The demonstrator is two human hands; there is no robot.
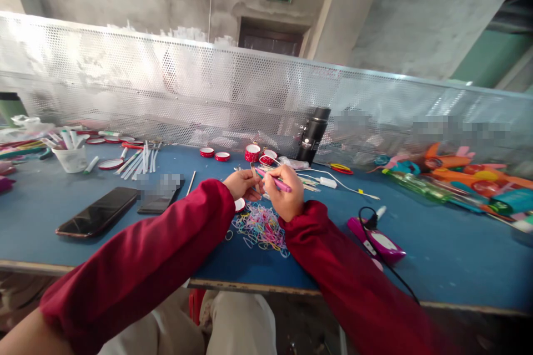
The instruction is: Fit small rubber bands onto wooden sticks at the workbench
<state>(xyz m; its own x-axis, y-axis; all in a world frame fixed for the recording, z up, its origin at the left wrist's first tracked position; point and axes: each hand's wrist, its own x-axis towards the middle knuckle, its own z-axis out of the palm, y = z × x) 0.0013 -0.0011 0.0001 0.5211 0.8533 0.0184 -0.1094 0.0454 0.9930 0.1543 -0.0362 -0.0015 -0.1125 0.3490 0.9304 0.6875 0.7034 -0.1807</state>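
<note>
In the head view my right hand (288,191) is closed round a pink pen-shaped tool (280,182), whose front end points toward my left hand. My left hand (242,184) pinches a thin pale piece (254,172), too small to name. The two hands are close together, and I cannot tell whether the tool touches the piece. Just below them a loose heap of coloured rubber bands (263,228) lies on the blue table (233,272). A small white-faced disc (239,204) shows partly beside my left wrist.
Red-and-white round tins (252,153) and a black bottle (313,134) stand behind the hands. Two phones, one a black phone (100,212), lie left. A white cup (70,156) holds several pens. A purple pouch (381,241) with a black cable lies right, near orange toys (470,169).
</note>
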